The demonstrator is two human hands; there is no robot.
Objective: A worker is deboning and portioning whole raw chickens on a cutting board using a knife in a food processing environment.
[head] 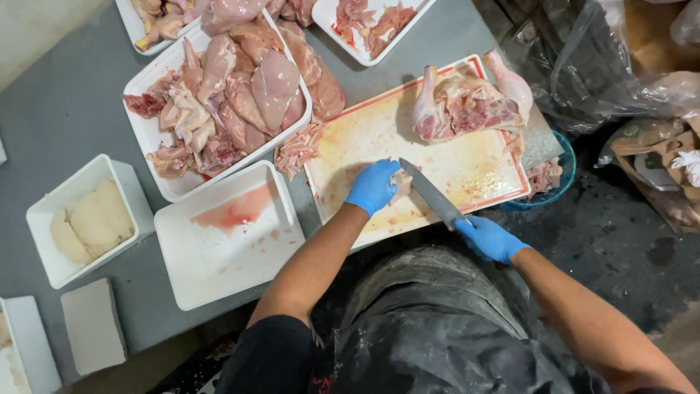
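A: What are the hands doing?

B: The left hand (pixel 372 186), in a blue glove, presses down on a small piece of chicken (pixel 399 184) lying on the cutting board (pixel 379 131). Its fingers are curled over the meat, holding it flat rather than lifting it.

A: And the other?

B: The right hand (pixel 490 239), also gloved in blue, has its fingers wrapped tight around the handle of a knife (pixel 432 195). The blade runs up and left from those fingers, its tip meeting the piece of chicken just beside the left fingertips.

A: What else is on the board?

B: Beyond the fingers, at the far end, sits a chicken carcass (pixel 467 102) with both legs attached, well apart from the knife.

A: Around the board?

B: To the left of the left fingers stands an empty white tray (pixel 233 241) smeared with pink juice. Past it, a larger tray (pixel 149 131) is heaped with chicken breasts (pixel 248 95). Farther left on the grey table (pixel 65 109), a small white tub (pixel 51 204) holds pale pieces
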